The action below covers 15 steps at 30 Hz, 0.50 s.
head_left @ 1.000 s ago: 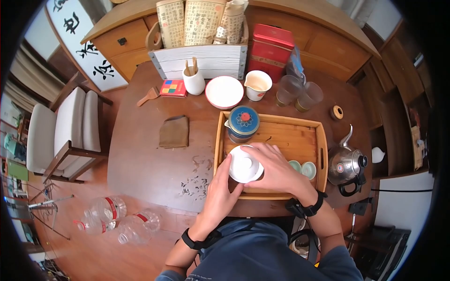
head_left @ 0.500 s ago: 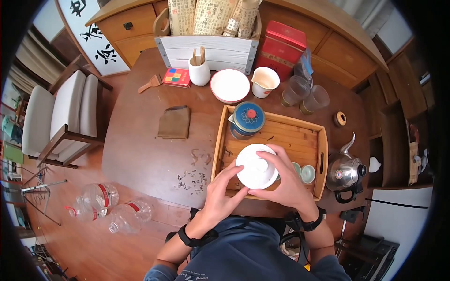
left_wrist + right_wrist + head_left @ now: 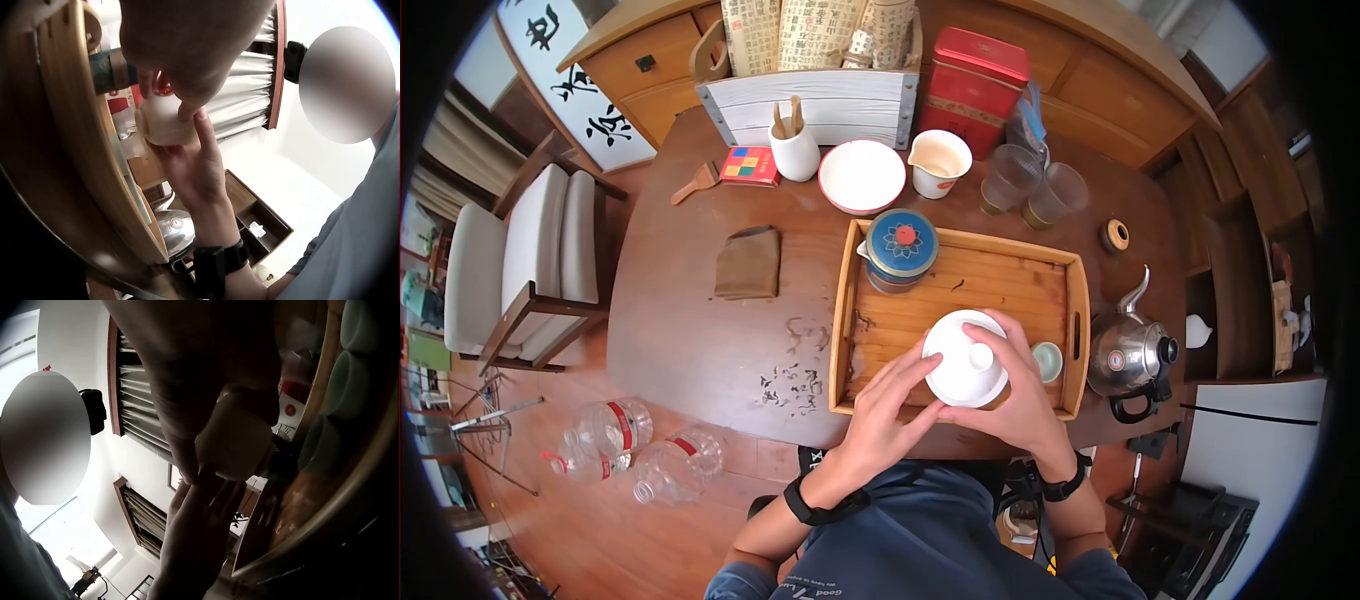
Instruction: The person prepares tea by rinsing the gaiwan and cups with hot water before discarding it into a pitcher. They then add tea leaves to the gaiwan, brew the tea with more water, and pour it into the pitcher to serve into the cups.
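Observation:
Both hands hold a white gaiwan (image 3: 945,382) with its lid on, above the front part of the bamboo tea tray (image 3: 1076,262). My left hand (image 3: 887,408) grips its left side, and my right hand (image 3: 1026,402) grips the right side, with fingers reaching over the lid's edge. The thumbs nearly meet at the near side. From the right wrist, the gaiwan (image 3: 234,440) appears raised between the two hands. Pale green cups (image 3: 347,381) stand in a row on the tray; in the head view one cup (image 3: 1048,362) shows beside the right hand.
A blue-lidded teapot (image 3: 902,245) stands at the tray's back left, and a steel kettle (image 3: 1128,352) right of the tray. Dry tea leaves (image 3: 792,388) and a folded brown cloth (image 3: 748,263) lie leftward. Behind are a white bowl (image 3: 862,176), pitcher (image 3: 940,163) and glasses (image 3: 1055,195).
Both hands have carried the gaiwan to the right across the tray, and it now hides a green cup that showed before. The head view has also shifted slightly.

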{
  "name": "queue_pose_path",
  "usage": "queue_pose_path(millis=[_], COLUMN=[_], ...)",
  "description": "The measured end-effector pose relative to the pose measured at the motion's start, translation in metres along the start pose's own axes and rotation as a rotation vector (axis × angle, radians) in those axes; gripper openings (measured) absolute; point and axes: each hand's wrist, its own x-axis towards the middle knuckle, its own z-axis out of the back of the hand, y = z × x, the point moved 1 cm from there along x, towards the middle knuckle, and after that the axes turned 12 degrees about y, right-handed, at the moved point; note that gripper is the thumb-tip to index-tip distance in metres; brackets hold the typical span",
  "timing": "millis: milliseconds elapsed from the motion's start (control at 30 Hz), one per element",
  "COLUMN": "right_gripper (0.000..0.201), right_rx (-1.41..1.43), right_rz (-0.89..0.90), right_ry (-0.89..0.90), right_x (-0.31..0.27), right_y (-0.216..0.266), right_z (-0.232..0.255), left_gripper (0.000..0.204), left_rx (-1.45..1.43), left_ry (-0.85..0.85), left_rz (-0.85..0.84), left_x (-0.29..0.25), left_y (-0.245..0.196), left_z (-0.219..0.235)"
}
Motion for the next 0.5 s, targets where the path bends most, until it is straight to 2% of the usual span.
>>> queue_pose_path(millis=[333, 500], right_gripper=[0.080, 0.079], right_rx=[0.033, -0.059], right_rz=[0.032, 0.022], right_ry=[-0.045, -0.023], right_x=[-0.014, -0.021], right_y=[-0.003, -0.001], right_z=[0.009, 0.021], left_gripper=[0.055, 0.054], left_rx=[0.013, 0.031], left_ry=[0.079, 0.117], left_rz=[0.009, 0.004], left_x=[0.006, 0.006], left_y=[-0.009, -0.015], left_z=[-0.009, -0.012])
